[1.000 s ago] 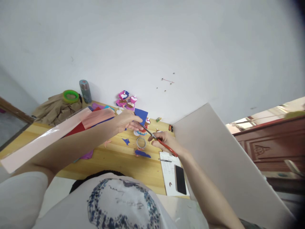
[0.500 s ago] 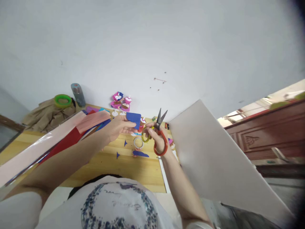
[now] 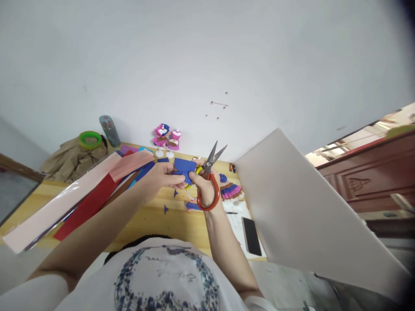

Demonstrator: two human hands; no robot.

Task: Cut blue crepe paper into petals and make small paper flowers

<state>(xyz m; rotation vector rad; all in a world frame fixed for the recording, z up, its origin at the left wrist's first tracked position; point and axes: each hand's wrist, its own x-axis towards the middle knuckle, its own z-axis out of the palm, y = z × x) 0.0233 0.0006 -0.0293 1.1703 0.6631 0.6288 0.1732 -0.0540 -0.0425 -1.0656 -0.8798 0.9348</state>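
Observation:
A folded piece of blue crepe-like paper (image 3: 184,166) is pinched by my left hand (image 3: 164,176) above the table. My right hand (image 3: 205,183) has come up against its right side, the thumb pressing on the paper. Hanging on that same hand are scissors (image 3: 210,166) with one orange-red and one yellow handle, their blades parted and pointing up and away from the paper. Below the hands lie small blue scraps (image 3: 166,210), a longer blue piece (image 3: 193,206) and a roll of tape (image 3: 192,192), partly hidden by my right hand.
Long strips of coloured paper (image 3: 87,203) lie at left, beside a brown cloth with a green ring (image 3: 90,140) and a flask (image 3: 109,130). Small paper dress figures (image 3: 161,134) stand by the wall. At right are a phone (image 3: 251,236), a pleated striped piece (image 3: 231,191) and a white board (image 3: 301,207).
My right hand, with the scissors, has moved left to the blue paper and now touches it. The view has shifted slightly, uncovering the phone and striped piece at right.

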